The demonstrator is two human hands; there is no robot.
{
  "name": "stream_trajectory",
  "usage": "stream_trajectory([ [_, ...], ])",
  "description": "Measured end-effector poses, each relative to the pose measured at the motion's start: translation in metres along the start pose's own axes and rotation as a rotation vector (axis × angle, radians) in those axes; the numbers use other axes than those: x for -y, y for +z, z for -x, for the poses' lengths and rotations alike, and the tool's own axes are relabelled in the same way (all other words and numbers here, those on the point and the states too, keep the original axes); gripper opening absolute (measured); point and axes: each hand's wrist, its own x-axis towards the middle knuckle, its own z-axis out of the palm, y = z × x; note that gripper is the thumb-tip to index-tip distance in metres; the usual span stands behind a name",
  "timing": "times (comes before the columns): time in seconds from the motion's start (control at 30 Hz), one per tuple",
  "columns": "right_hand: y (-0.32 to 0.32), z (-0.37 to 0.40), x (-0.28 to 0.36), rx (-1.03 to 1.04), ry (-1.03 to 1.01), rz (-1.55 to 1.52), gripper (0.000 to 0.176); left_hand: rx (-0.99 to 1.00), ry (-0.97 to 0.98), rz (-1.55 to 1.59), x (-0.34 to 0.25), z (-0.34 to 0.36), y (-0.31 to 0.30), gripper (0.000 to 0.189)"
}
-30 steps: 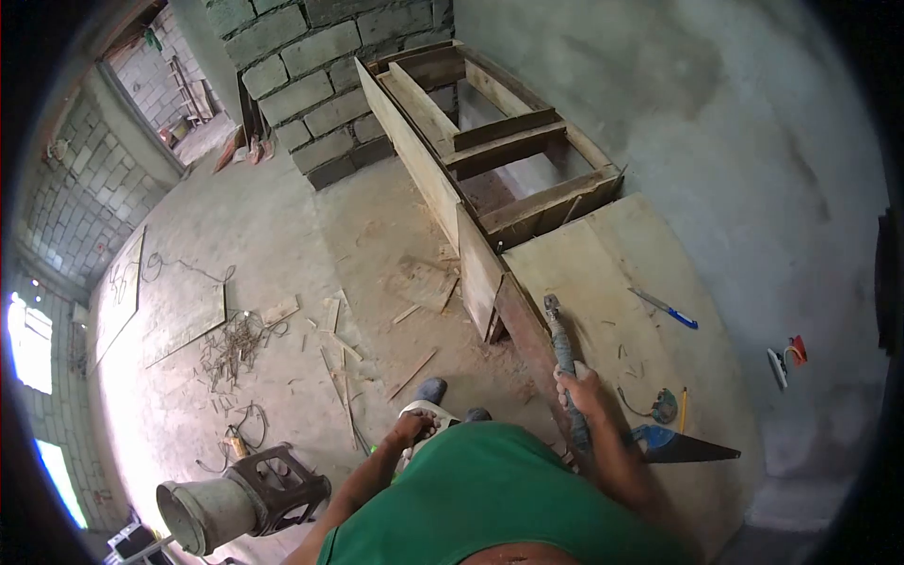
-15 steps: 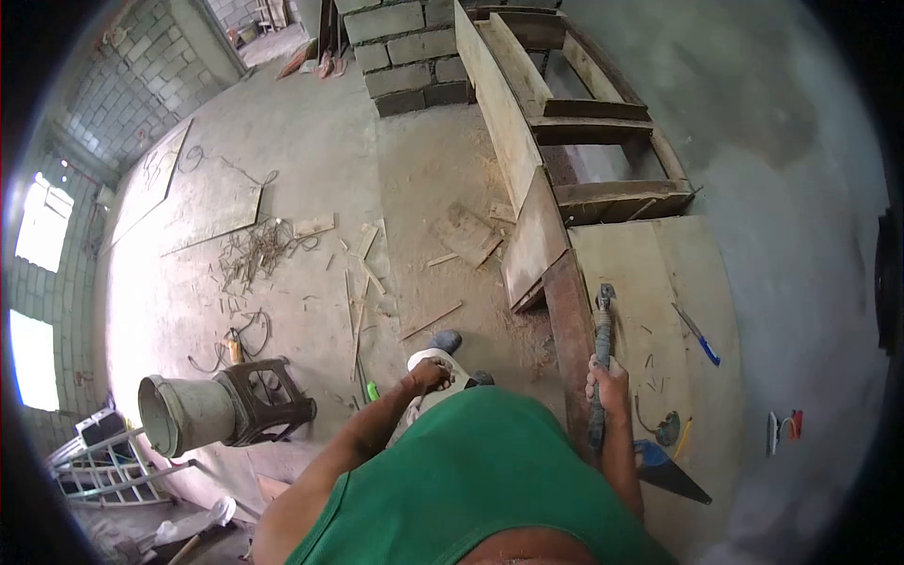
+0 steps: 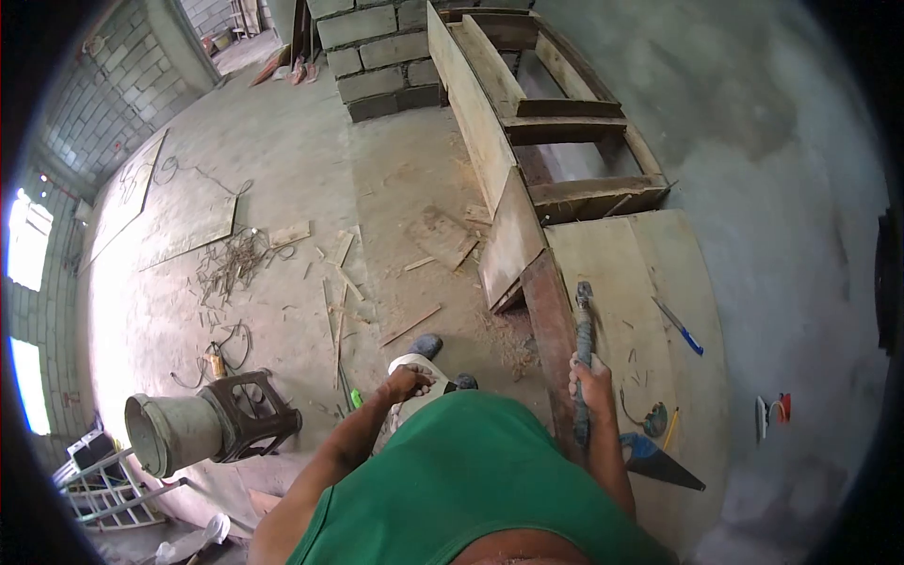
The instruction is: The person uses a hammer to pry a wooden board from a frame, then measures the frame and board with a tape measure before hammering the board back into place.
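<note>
My right hand [image 3: 591,377] is wrapped around the handle of a hammer [image 3: 584,325], its grip bound in grey wrapping. The hammer's head points away from me, above the plywood surface [image 3: 603,254]. My left hand [image 3: 410,381] is at my lap, over white cloth or a pouch [image 3: 435,384], its fingers curled together. Whatever they hold, if anything, is too small to make out. On the plywood by my right arm lie a handsaw [image 3: 664,463] with a blue handle, a tape-like round item [image 3: 654,419], a yellow pencil [image 3: 671,428] and several loose nails [image 3: 640,379].
A blue-handled chisel or knife [image 3: 680,327] lies farther right on the plywood. Beyond it stands an open timber frame [image 3: 589,193]. Wood scraps [image 3: 411,325] and tangled wire [image 3: 231,268] litter the floor. At left, a bucket [image 3: 174,433] rests against a brown stool [image 3: 254,414].
The view has shifted slightly, so the surroundings sit farther left. My right hand keeps its grip on the hammer, and my left hand stays curled at my lap.
</note>
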Motion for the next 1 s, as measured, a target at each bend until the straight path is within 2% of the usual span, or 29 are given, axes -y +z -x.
stream_trajectory([
  [0.2,0.002,0.0,-0.003,-0.012,-0.002,0.044,0.021,0.009,0.036,-0.092,0.003,-0.005,-0.008,0.013],
  [0.4,0.002,0.0,-0.002,0.001,-0.023,0.077,0.022,-0.076,0.029,-0.192,0.006,-0.004,-0.007,0.014],
  [0.7,0.002,0.0,-0.001,-0.005,-0.027,0.068,0.023,-0.054,0.014,-0.082,0.005,-0.008,-0.004,0.014],
  [0.87,0.003,0.0,0.003,-0.013,0.028,0.069,0.021,0.056,-0.012,-0.051,0.003,-0.02,-0.006,0.011],
  [1.0,0.001,-0.003,-0.001,-0.012,0.013,0.041,0.021,-0.038,0.002,-0.01,-0.014,-0.003,0.011,0.009],
])
